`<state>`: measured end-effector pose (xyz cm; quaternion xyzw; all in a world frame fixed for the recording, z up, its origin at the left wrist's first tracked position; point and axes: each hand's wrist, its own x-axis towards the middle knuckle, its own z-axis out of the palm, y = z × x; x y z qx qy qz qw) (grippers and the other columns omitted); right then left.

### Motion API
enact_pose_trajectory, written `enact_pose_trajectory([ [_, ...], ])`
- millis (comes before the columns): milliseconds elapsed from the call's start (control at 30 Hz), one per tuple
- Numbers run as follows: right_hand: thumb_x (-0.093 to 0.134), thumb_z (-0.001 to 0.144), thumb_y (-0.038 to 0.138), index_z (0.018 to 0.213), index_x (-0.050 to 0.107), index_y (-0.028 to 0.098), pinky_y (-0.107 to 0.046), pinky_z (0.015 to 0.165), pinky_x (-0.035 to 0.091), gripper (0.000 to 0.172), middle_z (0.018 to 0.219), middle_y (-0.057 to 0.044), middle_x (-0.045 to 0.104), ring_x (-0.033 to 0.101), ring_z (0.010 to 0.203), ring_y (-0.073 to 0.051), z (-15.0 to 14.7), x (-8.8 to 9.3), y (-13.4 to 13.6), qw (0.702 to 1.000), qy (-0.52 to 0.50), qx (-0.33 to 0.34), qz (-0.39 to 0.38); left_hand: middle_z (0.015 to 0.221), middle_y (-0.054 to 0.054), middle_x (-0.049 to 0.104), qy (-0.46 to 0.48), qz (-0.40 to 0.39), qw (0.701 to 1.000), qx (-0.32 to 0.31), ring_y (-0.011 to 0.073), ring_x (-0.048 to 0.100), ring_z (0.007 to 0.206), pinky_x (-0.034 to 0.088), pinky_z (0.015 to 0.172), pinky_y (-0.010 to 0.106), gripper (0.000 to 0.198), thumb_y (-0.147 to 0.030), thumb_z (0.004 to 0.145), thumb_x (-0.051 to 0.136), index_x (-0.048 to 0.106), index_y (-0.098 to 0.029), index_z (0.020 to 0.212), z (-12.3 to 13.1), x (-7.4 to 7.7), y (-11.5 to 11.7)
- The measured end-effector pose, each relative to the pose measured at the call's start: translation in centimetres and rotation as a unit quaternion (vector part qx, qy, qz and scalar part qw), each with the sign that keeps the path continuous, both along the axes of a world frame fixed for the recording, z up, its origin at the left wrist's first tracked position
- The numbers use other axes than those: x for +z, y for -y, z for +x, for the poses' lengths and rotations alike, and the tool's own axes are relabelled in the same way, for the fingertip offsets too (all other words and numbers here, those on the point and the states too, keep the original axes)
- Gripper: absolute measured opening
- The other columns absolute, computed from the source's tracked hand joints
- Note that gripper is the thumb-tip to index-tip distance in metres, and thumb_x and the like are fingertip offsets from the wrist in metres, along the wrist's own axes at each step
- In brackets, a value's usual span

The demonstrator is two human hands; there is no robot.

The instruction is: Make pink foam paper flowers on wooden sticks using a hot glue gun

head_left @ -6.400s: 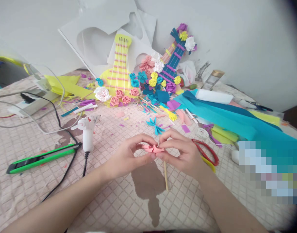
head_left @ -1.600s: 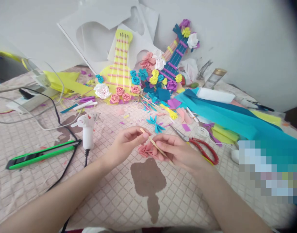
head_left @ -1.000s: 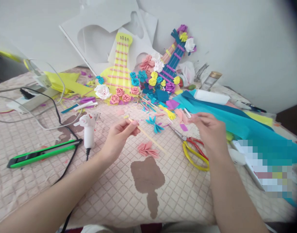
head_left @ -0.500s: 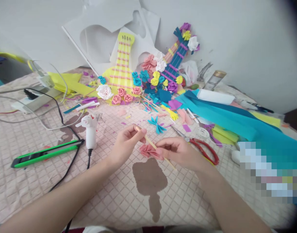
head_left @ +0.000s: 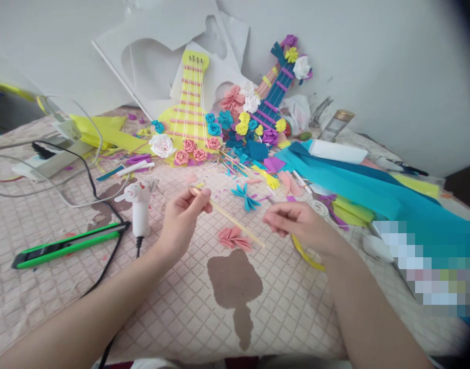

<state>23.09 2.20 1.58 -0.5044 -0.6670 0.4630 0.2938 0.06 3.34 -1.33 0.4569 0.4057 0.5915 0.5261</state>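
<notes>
My left hand [head_left: 187, 215] pinches a thin wooden stick [head_left: 235, 220] near its upper end, and the stick slants down to the right. Beneath the stick lies a folded pink paper flower [head_left: 234, 238] on the tablecloth; whether the two touch I cannot tell. To the right, apart from the stick, is my right hand [head_left: 296, 223], with its fingers curled together; anything inside them is hidden. A curved yellow strip [head_left: 307, 255] shows below this hand. A blue paper flower [head_left: 245, 197] lies between and beyond both hands.
At left are a white glue gun [head_left: 140, 207] with a black cord and a green utility knife [head_left: 71, 246]. Two paper-flower-covered guitar shapes, one yellow [head_left: 191, 110] and one blue [head_left: 273, 102], lean at the back. Blue crepe paper [head_left: 354, 179] spreads at right.
My right hand has let go of the stick and moved right, now covering where the red-handled scissors lay. My left hand has drawn slightly left with the stick. The pink flower lies on the table.
</notes>
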Motion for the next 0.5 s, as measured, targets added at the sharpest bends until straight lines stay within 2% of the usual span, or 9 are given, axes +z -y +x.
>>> enact_pose_trajectory([
  [67, 0.053, 0.081, 0.043, 0.058, 0.054, 0.018, -0.023, 0.048, 0.036, 0.034, 0.051, 0.003, 0.048, 0.045, 0.049, -0.010, 1.3, -0.4, -0.8, 0.988, 0.055, -0.118, 0.079, 0.057, -0.003, 0.054, 0.011, -0.001, 1.000, 0.001, 0.0096, 0.047, 0.059, 0.037, 0.063, 0.023, 0.024, -0.029, 0.079, 0.060, 0.054, -0.017, 0.060, 0.0, 0.0, -0.1],
  [133, 0.048, 0.084, 0.045, 0.052, 0.048, 0.019, -0.025, 0.048, 0.034, 0.041, 0.047, 0.003, 0.043, 0.042, 0.048, -0.011, 2.6, -0.8, -1.7, 0.944, 0.136, -0.254, 0.160, 0.057, -0.003, 0.054, 0.017, 0.000, 1.000, 0.001, 0.0094, 0.047, 0.059, 0.037, 0.063, 0.023, 0.023, -0.029, 0.078, 0.061, 0.053, -0.017, 0.060, 0.0, 0.0, -0.1],
  [167, 0.047, 0.084, 0.045, 0.051, 0.048, 0.019, -0.026, 0.049, 0.033, 0.042, 0.047, 0.002, 0.042, 0.041, 0.047, -0.011, 3.1, -1.0, -2.0, 0.921, 0.161, -0.301, 0.188, 0.057, -0.003, 0.054, 0.017, 0.001, 1.000, 0.001, 0.0093, 0.047, 0.059, 0.037, 0.063, 0.023, 0.023, -0.029, 0.078, 0.062, 0.053, -0.017, 0.060, 0.0, 0.0, -0.1],
  [200, 0.049, 0.084, 0.044, 0.054, 0.051, 0.019, -0.027, 0.050, 0.034, 0.040, 0.049, 0.002, 0.045, 0.043, 0.049, -0.012, 3.4, -1.1, -2.1, 0.909, 0.162, -0.323, 0.210, 0.057, -0.003, 0.054, 0.017, 0.004, 1.000, 0.002, 0.0091, 0.047, 0.059, 0.037, 0.062, 0.023, 0.024, -0.029, 0.078, 0.062, 0.053, -0.017, 0.060, 0.0, 0.0, -0.1],
  [233, 0.053, 0.082, 0.042, 0.060, 0.056, 0.019, -0.027, 0.054, 0.037, 0.033, 0.055, 0.001, 0.051, 0.047, 0.053, -0.013, 3.5, -1.2, -2.2, 0.908, 0.141, -0.322, 0.226, 0.057, -0.003, 0.053, 0.016, 0.006, 1.000, 0.003, 0.0089, 0.047, 0.059, 0.037, 0.062, 0.023, 0.025, -0.029, 0.078, 0.062, 0.052, -0.016, 0.060, -0.1, 0.0, -0.1],
  [300, 0.060, 0.078, 0.036, 0.081, 0.064, 0.020, -0.029, 0.064, 0.044, 0.016, 0.074, -0.001, 0.061, 0.056, 0.066, -0.015, 2.8, -1.2, -1.9, 0.930, 0.065, -0.261, 0.249, 0.056, -0.003, 0.052, 0.010, 0.012, 1.000, 0.013, 0.0085, 0.046, 0.059, 0.037, 0.062, 0.022, 0.027, -0.029, 0.078, 0.063, 0.051, -0.016, 0.057, -0.1, 0.0, -0.1],
  [333, 0.062, 0.077, 0.033, 0.089, 0.064, 0.022, -0.030, 0.069, 0.046, 0.016, 0.081, -0.002, 0.063, 0.058, 0.072, -0.016, 2.2, -1.1, -1.5, 0.943, 0.030, -0.211, 0.257, 0.055, -0.003, 0.051, 0.006, 0.015, 1.000, 0.019, 0.0082, 0.045, 0.058, 0.036, 0.061, 0.021, 0.028, -0.029, 0.078, 0.063, 0.050, -0.016, 0.057, -0.1, 0.0, -0.1],
  [433, 0.065, 0.077, 0.031, 0.087, 0.067, 0.023, -0.034, 0.078, 0.047, 0.014, 0.082, -0.003, 0.064, 0.059, 0.078, -0.017, -0.4, -0.7, 0.0, 0.964, 0.016, -0.028, 0.266, 0.053, -0.004, 0.049, -0.013, 0.017, 0.999, 0.040, 0.0076, 0.042, 0.056, 0.035, 0.058, 0.021, 0.030, -0.029, 0.079, 0.062, 0.049, -0.016, 0.055, -0.1, 0.1, -0.1],
  [500, 0.071, 0.071, 0.032, 0.090, 0.067, 0.023, -0.035, 0.081, 0.048, 0.021, 0.088, -0.004, 0.065, 0.059, 0.085, -0.018, -1.9, -0.6, 0.9, 0.960, 0.032, 0.040, 0.274, 0.053, -0.004, 0.049, -0.023, 0.018, 0.998, 0.059, 0.0075, 0.041, 0.054, 0.033, 0.056, 0.021, 0.031, -0.030, 0.079, 0.061, 0.048, -0.017, 0.055, -0.1, 0.1, -0.1],
])
